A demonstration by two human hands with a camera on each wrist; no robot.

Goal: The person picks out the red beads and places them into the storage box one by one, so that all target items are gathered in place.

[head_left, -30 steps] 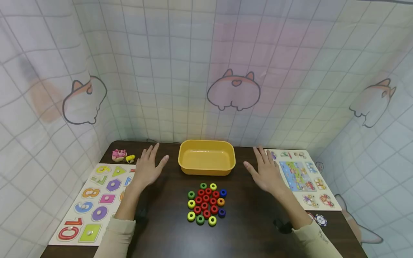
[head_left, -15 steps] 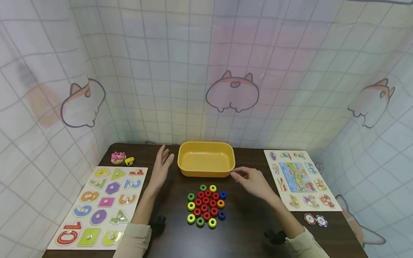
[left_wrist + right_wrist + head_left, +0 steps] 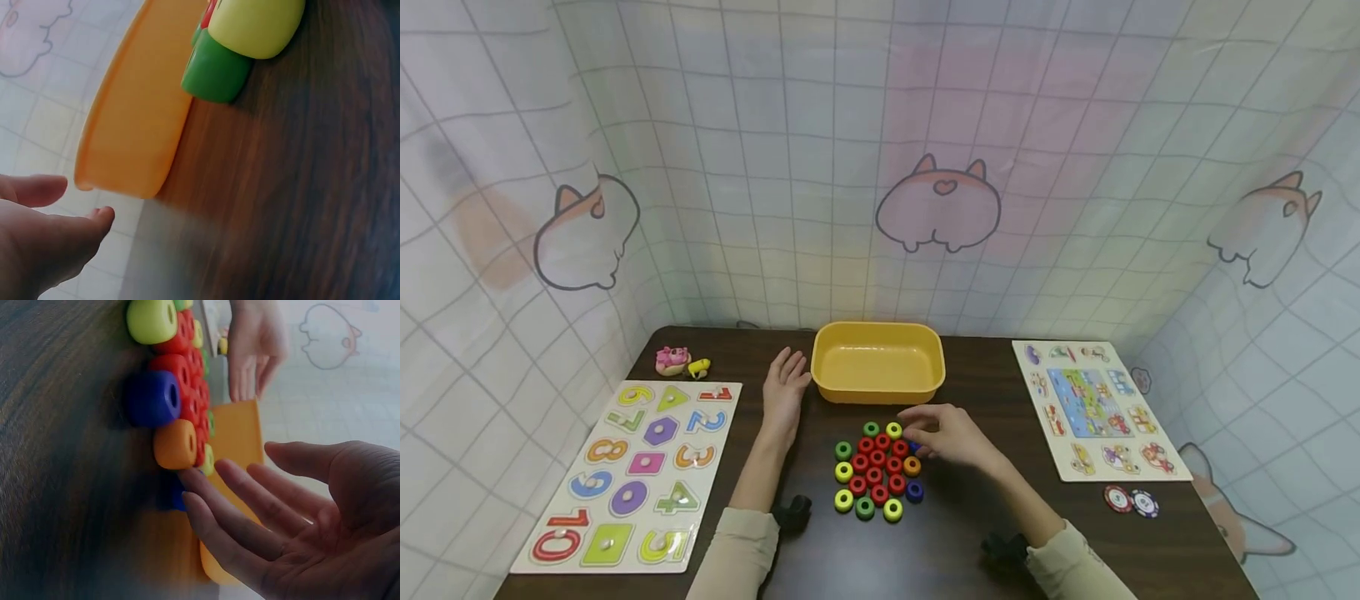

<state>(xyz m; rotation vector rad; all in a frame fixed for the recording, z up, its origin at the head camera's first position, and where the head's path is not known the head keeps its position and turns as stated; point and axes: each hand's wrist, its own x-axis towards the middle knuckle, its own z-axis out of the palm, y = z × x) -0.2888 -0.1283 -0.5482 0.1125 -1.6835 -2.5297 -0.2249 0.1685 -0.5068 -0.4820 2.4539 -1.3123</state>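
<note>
Mid-tabletop [image 3: 947, 537]: ten red beads [image 3: 877, 464], four yellow beads [image 3: 844, 478], three green beads [image 3: 864, 515], two blue beads [image 3: 913, 498], one orange bead [image 3: 912, 473], twenty altogether. Far edge: one tray [image 3: 877, 358]. Left and right edges: two boards [image 3: 668, 477], one each. Near the right edge: two chips [image 3: 1117, 499]. Far left corner: two toys [image 3: 672, 360]. One left hand [image 3: 784, 398], one right hand [image 3: 947, 435].

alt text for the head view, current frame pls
A person's right hand is at the far right corner of a cluster of colored beads on a dark table; the left hand is beside a yellow tray behind them. A number puzzle lies left, a picture puzzle right.
</note>
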